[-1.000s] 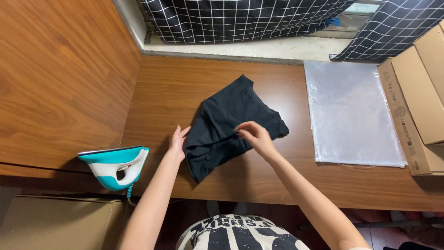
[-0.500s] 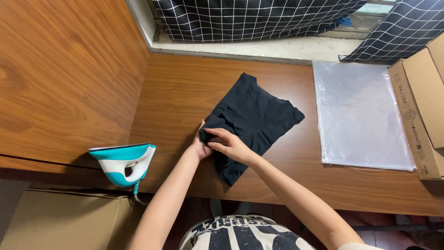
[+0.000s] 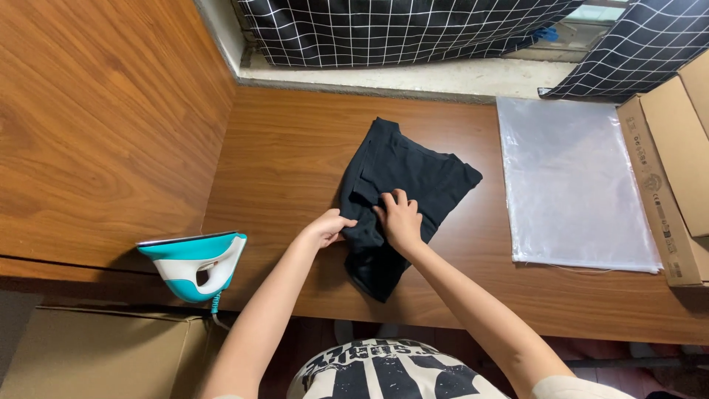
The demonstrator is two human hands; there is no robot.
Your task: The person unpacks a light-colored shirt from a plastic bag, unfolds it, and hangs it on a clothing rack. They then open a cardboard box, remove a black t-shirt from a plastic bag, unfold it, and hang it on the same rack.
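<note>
Nearest us, our left hand (image 3: 327, 227) pinches the near-left edge of the folded black garment (image 3: 402, 196) lying mid-table, while our right hand (image 3: 401, 219) presses flat on it, fingers spread. We'd judge it best to hold the fold taut and smooth outward toward the clear plastic bag (image 3: 572, 185).

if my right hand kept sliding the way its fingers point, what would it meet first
The right hand lies flat on the folded black garment, fingers pointing up and away from the body. It would cross more of the garment first, then bare wooden table, likely toward the checked curtain.
</note>
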